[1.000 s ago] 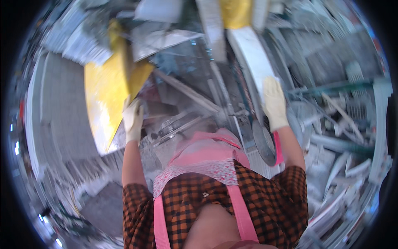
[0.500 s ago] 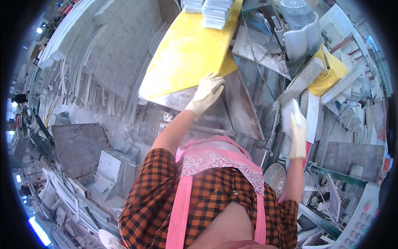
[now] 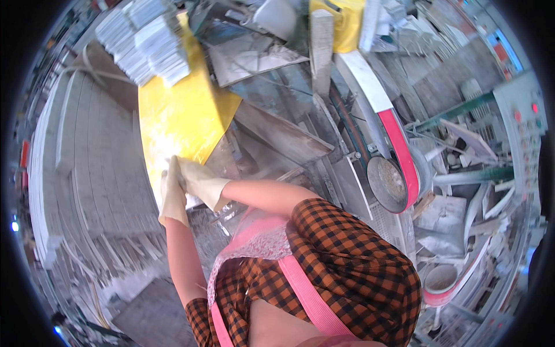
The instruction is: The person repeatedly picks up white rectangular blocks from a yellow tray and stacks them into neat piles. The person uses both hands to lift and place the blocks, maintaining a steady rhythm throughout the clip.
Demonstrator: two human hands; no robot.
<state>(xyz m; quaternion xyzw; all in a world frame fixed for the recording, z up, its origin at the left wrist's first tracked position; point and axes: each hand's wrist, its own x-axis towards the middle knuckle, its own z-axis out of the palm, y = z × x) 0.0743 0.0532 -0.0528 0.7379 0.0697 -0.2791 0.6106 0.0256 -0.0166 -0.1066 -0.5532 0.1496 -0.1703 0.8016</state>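
Both my hands wear cream rubber gloves and meet over the near edge of a yellow sheet point(image 3: 191, 118) on a work board. My left hand point(image 3: 172, 191) points away from me with its fingers pressed together. Against it, from the right, rests my right hand point(image 3: 199, 180), fingers closed and touching the left glove. Glare and the gloves hide whatever lies between them. Stacks of thin white tiles point(image 3: 159, 49) stand at the far end of the yellow sheet.
Long grey slabs point(image 3: 81, 168) are stacked on the left. To the right, a belt machine point(image 3: 399, 147) has a red and white belt around a round wheel. A control panel point(image 3: 523, 124) stands at the far right. A yellow bag-like thing point(image 3: 347, 26) sits at the back.
My view has turned to the right. My right hand, which held a white tile by the belt machine, has come across to my left hand at the yellow sheet. The tile is not clearly visible now.
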